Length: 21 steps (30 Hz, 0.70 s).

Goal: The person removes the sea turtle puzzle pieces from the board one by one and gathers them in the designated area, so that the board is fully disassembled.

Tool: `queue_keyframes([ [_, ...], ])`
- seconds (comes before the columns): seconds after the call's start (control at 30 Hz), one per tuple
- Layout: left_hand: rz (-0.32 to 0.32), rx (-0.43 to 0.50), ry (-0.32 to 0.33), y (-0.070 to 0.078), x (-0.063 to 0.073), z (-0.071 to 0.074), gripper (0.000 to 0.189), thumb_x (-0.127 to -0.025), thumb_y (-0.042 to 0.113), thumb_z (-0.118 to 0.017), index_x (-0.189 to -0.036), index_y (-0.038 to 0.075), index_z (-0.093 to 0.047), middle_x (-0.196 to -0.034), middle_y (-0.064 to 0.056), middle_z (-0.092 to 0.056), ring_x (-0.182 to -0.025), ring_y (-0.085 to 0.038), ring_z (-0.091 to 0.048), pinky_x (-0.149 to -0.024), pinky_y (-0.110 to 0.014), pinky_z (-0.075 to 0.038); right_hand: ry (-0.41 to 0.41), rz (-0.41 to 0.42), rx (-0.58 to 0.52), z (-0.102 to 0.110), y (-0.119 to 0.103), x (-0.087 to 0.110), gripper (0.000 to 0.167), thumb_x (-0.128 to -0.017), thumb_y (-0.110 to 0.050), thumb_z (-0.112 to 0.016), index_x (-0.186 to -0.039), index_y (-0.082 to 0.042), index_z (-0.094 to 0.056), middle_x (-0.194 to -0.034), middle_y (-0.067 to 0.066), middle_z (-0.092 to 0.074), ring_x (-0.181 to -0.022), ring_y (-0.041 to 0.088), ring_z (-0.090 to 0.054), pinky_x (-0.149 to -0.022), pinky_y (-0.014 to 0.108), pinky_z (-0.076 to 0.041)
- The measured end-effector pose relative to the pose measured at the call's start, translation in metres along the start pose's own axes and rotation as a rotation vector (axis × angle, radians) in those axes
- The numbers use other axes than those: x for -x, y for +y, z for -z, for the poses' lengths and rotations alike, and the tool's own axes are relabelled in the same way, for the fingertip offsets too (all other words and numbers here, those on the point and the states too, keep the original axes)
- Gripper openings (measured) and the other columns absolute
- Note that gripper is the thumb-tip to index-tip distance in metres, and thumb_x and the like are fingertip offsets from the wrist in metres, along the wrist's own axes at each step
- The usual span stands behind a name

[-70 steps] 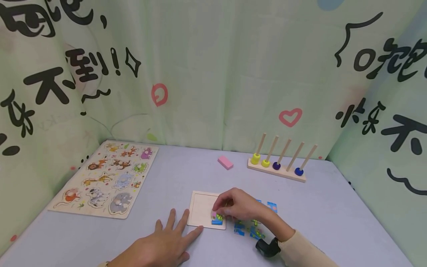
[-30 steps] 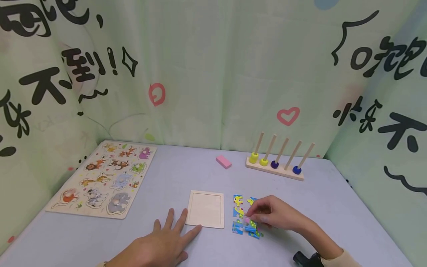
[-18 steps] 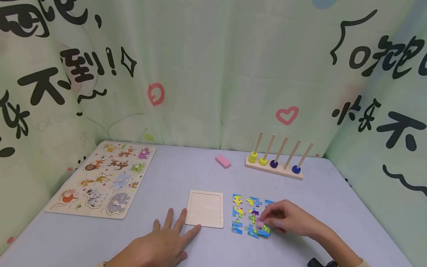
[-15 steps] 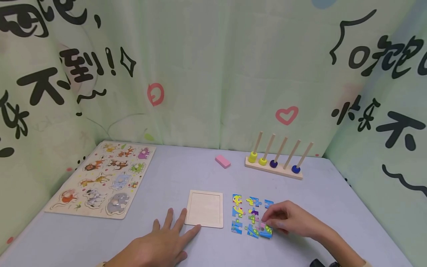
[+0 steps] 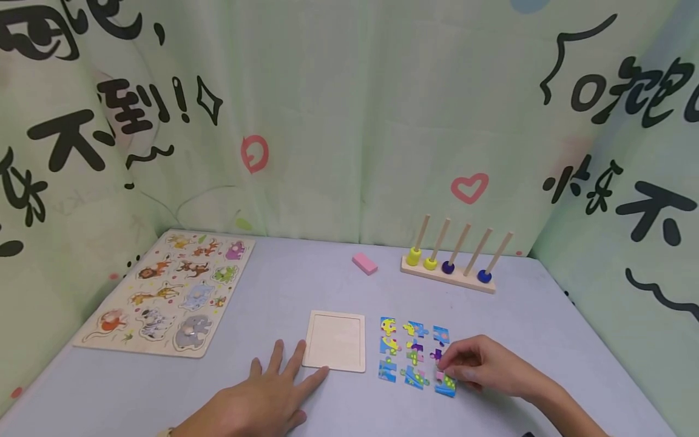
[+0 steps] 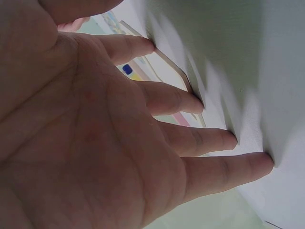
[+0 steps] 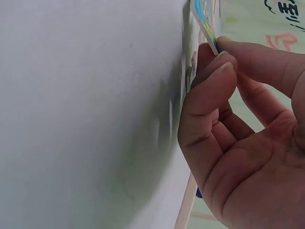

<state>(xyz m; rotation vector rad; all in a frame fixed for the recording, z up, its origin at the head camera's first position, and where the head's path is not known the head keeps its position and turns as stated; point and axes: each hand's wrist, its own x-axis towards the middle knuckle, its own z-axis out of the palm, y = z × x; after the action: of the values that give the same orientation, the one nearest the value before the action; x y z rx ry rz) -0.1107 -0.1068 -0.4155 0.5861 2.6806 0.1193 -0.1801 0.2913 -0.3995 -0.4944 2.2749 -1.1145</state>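
Observation:
My right hand pinches a jigsaw puzzle piece between thumb and fingers. In the right wrist view that thin piece tilts above the table. Several other jigsaw pieces, blue with yellow, green and purple print, lie in loose columns just left of this hand. A bare square wooden puzzle tray lies left of the pieces. My left hand is spread flat, its fingertips at the tray's left and near edges. The left wrist view shows the straight fingers of this hand resting on the table.
An animal peg puzzle board lies at the left. Toward the back are a pink block and a wooden peg stand with yellow and blue beads. A printed curtain encloses the table.
My right hand has lifted the jigsaw piece out of the tray and carried it rightward past the other pieces, to the right column's near end. The left hand has stayed put.

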Motion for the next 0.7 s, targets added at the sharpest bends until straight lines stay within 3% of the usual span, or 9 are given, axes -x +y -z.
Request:
queue_keyframes([
  [0.7,0.0,0.022,-0.002,0.0011,0.0016,0.002,0.066,-0.1,0.038,-0.071,-0.16,0.038,-0.044,-0.175,-0.017,-0.027,-0.159,-0.056,-0.023,-0.113,-0.08,-0.036,0.052,-0.029,0.059,-0.0045,0.0006,0.0012,0.014,-0.098,-0.012,-0.073,-0.11,-0.007,-0.078,-0.102,0.006,-0.075,-0.062,0.006,-0.054,-0.055,0.02,-0.046],
])
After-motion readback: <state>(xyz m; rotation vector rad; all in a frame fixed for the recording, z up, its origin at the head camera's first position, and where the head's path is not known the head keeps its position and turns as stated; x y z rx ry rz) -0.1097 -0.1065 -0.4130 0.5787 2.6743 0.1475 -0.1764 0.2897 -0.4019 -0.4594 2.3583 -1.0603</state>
